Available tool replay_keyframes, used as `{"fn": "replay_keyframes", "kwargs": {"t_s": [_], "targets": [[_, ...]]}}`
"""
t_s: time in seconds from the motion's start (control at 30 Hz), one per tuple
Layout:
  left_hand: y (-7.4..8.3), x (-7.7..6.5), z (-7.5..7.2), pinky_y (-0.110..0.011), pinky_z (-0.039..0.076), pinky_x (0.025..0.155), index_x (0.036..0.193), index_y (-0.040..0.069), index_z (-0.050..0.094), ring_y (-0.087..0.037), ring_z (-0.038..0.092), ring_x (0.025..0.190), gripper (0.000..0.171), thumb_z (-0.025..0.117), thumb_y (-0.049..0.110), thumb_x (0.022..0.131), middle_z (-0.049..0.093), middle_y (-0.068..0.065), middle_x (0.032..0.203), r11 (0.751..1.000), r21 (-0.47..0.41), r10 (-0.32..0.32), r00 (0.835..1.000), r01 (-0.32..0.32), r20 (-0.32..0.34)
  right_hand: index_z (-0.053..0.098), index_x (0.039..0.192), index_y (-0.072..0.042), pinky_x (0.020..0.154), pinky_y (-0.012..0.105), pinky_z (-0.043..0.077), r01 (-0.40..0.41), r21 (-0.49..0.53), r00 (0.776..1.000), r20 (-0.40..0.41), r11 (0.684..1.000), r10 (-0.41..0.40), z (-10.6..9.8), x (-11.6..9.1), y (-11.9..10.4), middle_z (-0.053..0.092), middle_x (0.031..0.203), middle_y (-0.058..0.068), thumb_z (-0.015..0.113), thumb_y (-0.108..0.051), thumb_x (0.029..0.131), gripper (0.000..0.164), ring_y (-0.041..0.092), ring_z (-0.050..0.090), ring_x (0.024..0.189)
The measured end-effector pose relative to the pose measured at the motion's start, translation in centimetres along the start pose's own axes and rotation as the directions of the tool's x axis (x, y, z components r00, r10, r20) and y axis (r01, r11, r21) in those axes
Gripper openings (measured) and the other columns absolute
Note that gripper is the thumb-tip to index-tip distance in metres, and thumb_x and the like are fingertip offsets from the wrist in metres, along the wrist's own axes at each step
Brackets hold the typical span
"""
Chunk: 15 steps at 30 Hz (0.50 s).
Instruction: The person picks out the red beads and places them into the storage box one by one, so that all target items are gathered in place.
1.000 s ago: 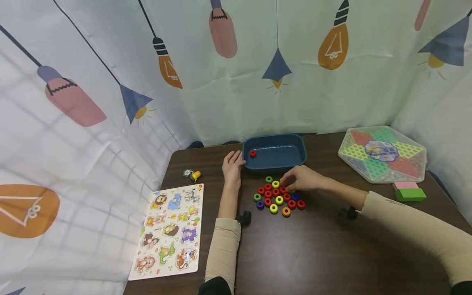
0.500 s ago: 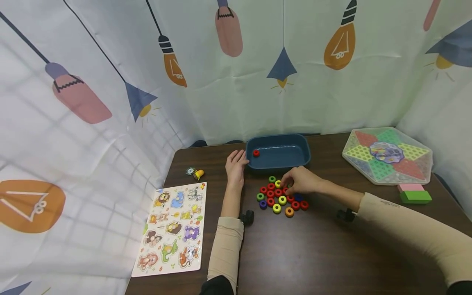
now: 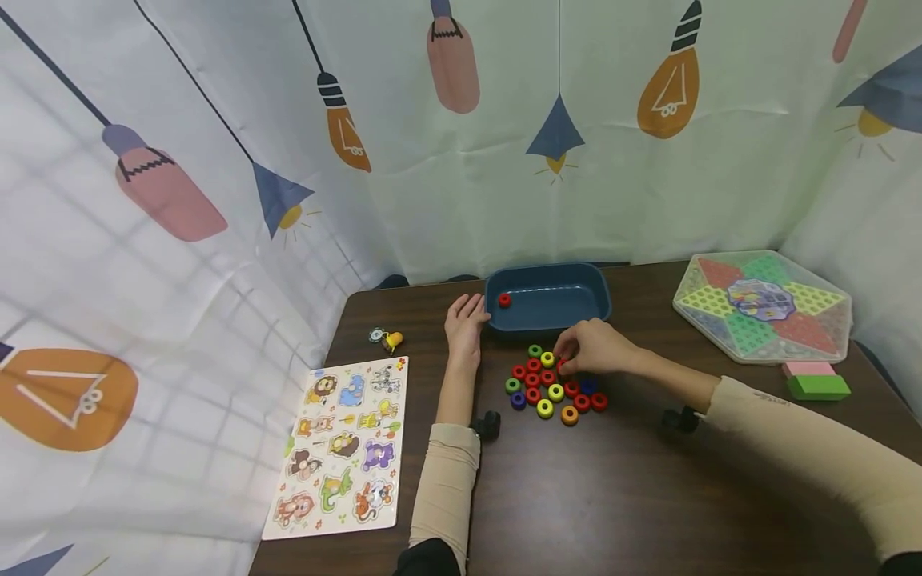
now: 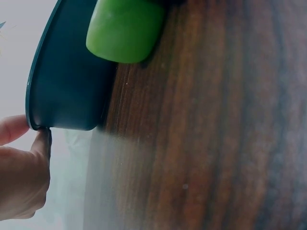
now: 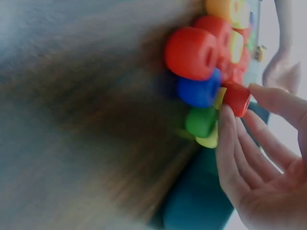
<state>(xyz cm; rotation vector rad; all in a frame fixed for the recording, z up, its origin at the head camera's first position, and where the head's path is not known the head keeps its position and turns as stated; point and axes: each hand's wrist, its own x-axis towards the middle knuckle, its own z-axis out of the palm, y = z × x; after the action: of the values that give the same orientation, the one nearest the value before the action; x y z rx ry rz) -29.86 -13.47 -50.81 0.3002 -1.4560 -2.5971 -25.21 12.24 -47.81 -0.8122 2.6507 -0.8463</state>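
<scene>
My right hand [image 3: 595, 346] pinches a red ring bead [image 5: 236, 99] between thumb and fingertips, at the back right of the ring bead pile. Red, yellow, green, blue and orange ring beads [image 3: 532, 380] lie close together on the table; my fingers hide some of them. A dark blue tray [image 3: 553, 322] stands behind the pile, with one red ring bead [image 3: 505, 300] inside near its left end. My left hand [image 3: 464, 326] rests against that left end, fingers extended. In the left wrist view, its fingertips touch the tray's wall near the rim.
An animal picture puzzle board [image 3: 338, 448] lies on the left, below a small yellow trinket [image 3: 392, 342]. At the back right sits a hexagonal clear-lidded box [image 3: 763, 308], with pink [image 3: 808, 369] and green [image 3: 819, 387] blocks before it. A patterned curtain [image 3: 461, 208] stands behind the table.
The head view has shifted slightly, moving everything to the right in it. A red ring bead now shows at my right fingertips, which have lifted a little. My left hand stays at the tray.
</scene>
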Motion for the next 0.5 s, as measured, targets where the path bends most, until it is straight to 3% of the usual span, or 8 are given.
{"fn": "replay_keyframes", "kwargs": {"t_s": [0.13, 0.33, 0.5], "targets": [[-0.1, 0.0, 0.0, -0.049, 0.037, 0.11, 0.141, 0.0, 0.036, -0.032, 0.05, 0.131, 0.067, 0.052, -0.027, 0.081, 0.044, -0.029, 0.144, 1.0, -0.005, 0.003, 1.0, -0.003, -0.003, 0.075, 0.101, -0.014, 0.065, 0.034, 0.057, -0.04, 0.143, 0.999, 0.042, 0.989, 0.034, -1.5, 0.2, -0.4, 0.072, 0.08, -0.009, 0.083, -0.025, 0.077, 0.028, 0.014, 0.068, 0.072], [0.0, 0.0, 0.0, -0.05, 0.036, 0.111, 0.141, 0.0, 0.036, -0.031, 0.051, 0.13, 0.067, 0.052, -0.027, 0.081, 0.044, -0.029, 0.144, 1.0, 0.008, 0.013, 1.0, -0.012, -0.003, 0.071, 0.11, -0.003, 0.077, 0.048, 0.059, -0.138, 0.402, 0.989, 0.105, 0.905, 0.104, -3.9, 1.6, -0.8, 0.073, 0.092, 0.007, 0.081, -0.014, 0.08, 0.034, 0.035, 0.072, 0.083], [0.1, 0.0, 0.0, -0.045, 0.041, 0.108, 0.14, 0.001, 0.037, -0.029, 0.052, 0.129, 0.068, 0.054, -0.026, 0.081, 0.047, -0.026, 0.142, 1.0, 0.02, -0.004, 1.0, 0.004, -0.007, 0.069, 0.111, -0.001, 0.08, 0.045, 0.059, -0.139, 0.464, 0.989, 0.106, 0.875, 0.101, -5.6, 3.7, -0.8, 0.071, 0.1, 0.014, 0.079, -0.011, 0.082, 0.033, 0.036, 0.07, 0.09]]}}
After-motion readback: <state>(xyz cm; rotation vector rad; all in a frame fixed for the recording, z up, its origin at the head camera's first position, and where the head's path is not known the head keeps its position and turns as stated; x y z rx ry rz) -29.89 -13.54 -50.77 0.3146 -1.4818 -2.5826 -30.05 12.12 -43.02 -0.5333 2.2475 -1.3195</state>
